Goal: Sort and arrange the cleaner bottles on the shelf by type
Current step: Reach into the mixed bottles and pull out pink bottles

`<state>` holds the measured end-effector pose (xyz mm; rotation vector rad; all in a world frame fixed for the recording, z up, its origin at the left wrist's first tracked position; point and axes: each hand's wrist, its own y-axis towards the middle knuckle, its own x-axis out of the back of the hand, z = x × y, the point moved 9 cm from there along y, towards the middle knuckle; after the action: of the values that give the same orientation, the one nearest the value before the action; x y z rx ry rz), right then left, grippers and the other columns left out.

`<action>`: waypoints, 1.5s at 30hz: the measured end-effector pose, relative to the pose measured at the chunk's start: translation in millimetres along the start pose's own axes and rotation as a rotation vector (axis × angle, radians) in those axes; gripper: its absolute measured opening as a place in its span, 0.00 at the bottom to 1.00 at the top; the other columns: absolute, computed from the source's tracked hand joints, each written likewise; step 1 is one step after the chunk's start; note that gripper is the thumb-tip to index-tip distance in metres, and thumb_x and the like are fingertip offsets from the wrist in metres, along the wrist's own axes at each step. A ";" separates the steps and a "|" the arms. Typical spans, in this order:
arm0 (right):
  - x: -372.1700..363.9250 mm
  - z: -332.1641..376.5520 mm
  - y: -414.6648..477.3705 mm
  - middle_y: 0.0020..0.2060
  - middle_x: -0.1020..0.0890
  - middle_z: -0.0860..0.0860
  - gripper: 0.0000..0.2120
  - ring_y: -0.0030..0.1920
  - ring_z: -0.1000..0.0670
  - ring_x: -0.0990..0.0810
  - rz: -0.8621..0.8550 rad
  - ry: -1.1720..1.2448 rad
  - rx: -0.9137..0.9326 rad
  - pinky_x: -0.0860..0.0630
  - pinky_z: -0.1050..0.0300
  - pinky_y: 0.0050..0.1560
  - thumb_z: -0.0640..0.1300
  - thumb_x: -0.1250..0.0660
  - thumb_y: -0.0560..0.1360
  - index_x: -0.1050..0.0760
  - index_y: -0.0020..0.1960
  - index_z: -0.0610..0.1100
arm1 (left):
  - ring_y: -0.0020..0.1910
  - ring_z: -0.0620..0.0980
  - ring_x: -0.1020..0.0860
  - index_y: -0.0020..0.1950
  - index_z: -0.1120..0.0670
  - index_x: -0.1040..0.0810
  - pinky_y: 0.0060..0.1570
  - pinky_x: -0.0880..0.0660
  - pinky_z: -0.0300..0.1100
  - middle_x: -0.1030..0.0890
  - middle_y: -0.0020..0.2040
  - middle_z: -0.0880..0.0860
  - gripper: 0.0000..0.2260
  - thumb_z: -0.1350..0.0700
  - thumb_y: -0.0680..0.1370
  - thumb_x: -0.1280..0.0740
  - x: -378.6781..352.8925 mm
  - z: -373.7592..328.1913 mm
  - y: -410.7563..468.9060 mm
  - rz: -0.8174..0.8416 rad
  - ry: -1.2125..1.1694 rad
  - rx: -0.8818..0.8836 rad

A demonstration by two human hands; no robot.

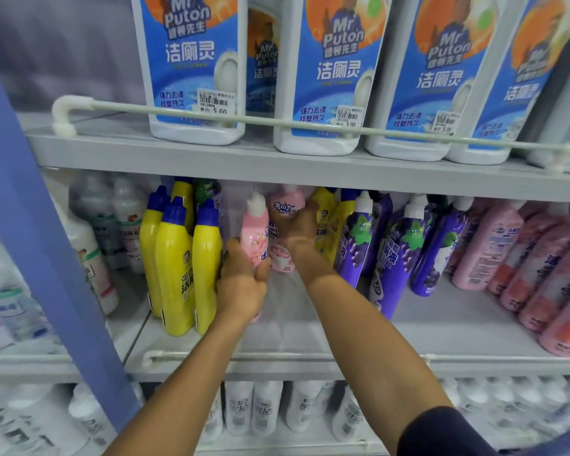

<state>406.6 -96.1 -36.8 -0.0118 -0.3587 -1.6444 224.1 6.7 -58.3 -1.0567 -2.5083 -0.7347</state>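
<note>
On the middle shelf [441, 327], my left hand [242, 284] grips a pink bottle with a white cap [255, 232], held upright beside the yellow bottles with blue caps [178, 258]. My right hand [297, 230] reaches deeper and holds a second pink bottle [285, 205] standing further back. Purple grape-label bottles [395, 251] stand to the right of my hands. More pink bottles [524, 258] fill the far right, leaning.
Large white Mr Puton bottles [323, 77] line the upper shelf behind a rail [244, 121]. White bottles [122, 225] stand far left behind a blue upright post [46, 258]. White bottles [267, 409] fill the bottom shelf. A front rail [277, 357] edges the middle shelf.
</note>
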 end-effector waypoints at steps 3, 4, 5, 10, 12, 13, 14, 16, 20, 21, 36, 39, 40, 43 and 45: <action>0.9 -4.1 -16.0 0.58 0.17 0.45 0.37 0.57 0.44 0.17 0.048 -0.052 0.018 0.22 0.56 0.55 0.58 0.18 0.66 0.30 0.66 0.43 | 0.57 0.66 0.23 0.63 0.62 0.35 0.51 0.27 0.52 0.22 0.59 0.64 0.20 0.54 0.79 0.29 0.4 1.9 -0.2 0.007 -0.004 0.008; 3.8 -5.1 -20.6 0.56 0.16 0.46 0.35 0.55 0.45 0.16 0.049 -0.062 0.037 0.22 0.57 0.52 0.59 0.19 0.66 0.28 0.64 0.43 | 0.57 0.66 0.23 0.63 0.62 0.35 0.51 0.27 0.52 0.22 0.60 0.64 0.20 0.55 0.79 0.29 0.4 2.7 -0.1 0.015 -0.005 0.012; 7.6 -5.8 -26.4 0.55 0.15 0.46 0.33 0.54 0.45 0.15 0.050 -0.069 0.043 0.22 0.57 0.50 0.60 0.19 0.66 0.27 0.62 0.43 | 0.57 0.66 0.23 0.63 0.61 0.35 0.52 0.27 0.52 0.22 0.60 0.64 0.20 0.55 0.79 0.29 0.0 3.7 0.1 0.026 -0.005 0.016; 40.6 -8.4 -53.0 0.56 0.16 0.42 0.41 0.54 0.41 0.16 0.009 -0.092 0.039 0.19 0.50 0.52 0.66 0.21 0.66 0.29 0.64 0.38 | 0.59 0.63 0.21 0.64 0.59 0.35 0.57 0.23 0.53 0.21 0.63 0.60 0.19 0.56 0.80 0.30 -1.5 6.7 3.8 0.102 -0.041 0.066; 55.1 -18.8 -64.1 0.55 0.16 0.45 0.41 0.53 0.43 0.17 -0.022 -0.079 0.013 0.20 0.51 0.55 0.66 0.20 0.65 0.28 0.64 0.40 | 0.60 0.61 0.21 0.64 0.57 0.34 0.59 0.22 0.55 0.20 0.62 0.58 0.19 0.55 0.79 0.29 -4.9 10.0 4.7 0.141 -0.108 0.095; 58.9 -24.8 -72.0 0.54 0.17 0.49 0.39 0.52 0.46 0.17 -0.012 -0.037 -0.011 0.21 0.52 0.55 0.65 0.19 0.64 0.27 0.63 0.42 | 0.60 0.60 0.21 0.65 0.55 0.33 0.59 0.22 0.56 0.20 0.62 0.57 0.20 0.54 0.78 0.29 -6.7 12.6 4.2 0.151 -0.153 0.109; 58.6 -32.6 -78.5 0.53 0.16 0.51 0.37 0.52 0.49 0.17 0.013 0.017 -0.021 0.20 0.53 0.55 0.66 0.19 0.63 0.26 0.61 0.44 | 0.60 0.59 0.20 0.65 0.54 0.32 0.60 0.22 0.55 0.20 0.61 0.55 0.21 0.53 0.76 0.27 -7.4 14.6 2.6 0.153 -0.196 0.127; 54.6 -48.4 -89.7 0.49 0.13 0.53 0.31 0.50 0.52 0.14 0.076 0.098 -0.028 0.17 0.49 0.55 0.65 0.18 0.63 0.21 0.56 0.48 | 0.60 0.56 0.20 0.65 0.53 0.30 0.59 0.22 0.50 0.19 0.61 0.53 0.22 0.52 0.75 0.25 -10.2 18.5 0.4 0.136 -0.240 0.153; 63.4 -52.6 -112.0 0.48 0.13 0.51 0.22 0.49 0.51 0.13 0.100 0.199 -0.023 0.15 0.43 0.53 0.52 0.16 0.66 0.22 0.54 0.48 | 0.56 0.54 0.18 0.63 0.54 0.25 0.54 0.22 0.45 0.17 0.57 0.51 0.19 0.53 0.75 0.24 -10.2 16.1 -0.2 0.104 -0.275 0.111; 69.5 -48.3 -117.1 0.50 0.13 0.50 0.25 0.50 0.51 0.13 0.102 0.212 -0.004 0.15 0.42 0.53 0.52 0.16 0.66 0.22 0.57 0.45 | 0.55 0.54 0.17 0.62 0.53 0.24 0.54 0.20 0.47 0.17 0.55 0.50 0.18 0.54 0.74 0.24 -9.6 13.4 -2.2 0.117 -0.295 0.094; 289.8 -40.9 -104.7 0.44 0.14 0.53 0.19 0.44 0.53 0.14 0.170 0.255 0.118 0.15 0.51 0.39 0.41 0.23 0.74 0.24 0.62 0.41 | 0.53 0.41 0.16 0.67 0.59 0.25 0.52 0.18 0.38 0.15 0.57 0.49 0.21 0.66 0.75 0.26 -103.6 -137.4 -93.8 0.543 -0.596 -0.134; 342.9 -52.8 -78.7 0.43 0.15 0.55 0.21 0.43 0.56 0.15 0.133 0.226 0.137 0.17 0.56 0.38 0.40 0.23 0.74 0.25 0.64 0.38 | 0.53 0.43 0.15 0.64 0.56 0.23 0.51 0.18 0.40 0.15 0.56 0.49 0.18 0.66 0.75 0.26 -152.7 -170.9 -105.0 0.570 -0.600 -0.173; 358.7 -57.8 -69.5 0.43 0.15 0.55 0.20 0.43 0.57 0.15 0.128 0.222 0.136 0.17 0.58 0.39 0.39 0.23 0.75 0.25 0.63 0.39 | 0.53 0.43 0.15 0.63 0.55 0.22 0.51 0.18 0.41 0.14 0.55 0.48 0.17 0.65 0.76 0.26 -170.4 -179.8 -106.7 0.583 -0.597 -0.177; 399.4 -82.8 -42.0 0.44 0.13 0.55 0.14 0.46 0.55 0.14 0.108 0.209 0.118 0.15 0.53 0.42 0.40 0.24 0.76 0.22 0.59 0.47 | 0.57 0.46 0.16 0.66 0.54 0.24 0.57 0.19 0.48 0.15 0.58 0.49 0.23 0.55 0.73 0.23 -222.8 -201.7 -111.8 0.611 -0.544 -0.194; 419.1 -106.2 -25.7 0.47 0.12 0.53 0.13 0.47 0.52 0.13 0.094 0.198 0.094 0.14 0.49 0.43 0.41 0.24 0.75 0.21 0.58 0.47 | 0.59 0.47 0.17 0.68 0.52 0.25 0.61 0.20 0.52 0.15 0.60 0.49 0.27 0.50 0.70 0.23 -257.3 -207.3 -115.7 0.624 -0.520 -0.190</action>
<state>356.4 -526.0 -51.4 0.2005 -0.2789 -1.5191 331.9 -326.3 -49.2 -2.1940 -2.2680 -0.5584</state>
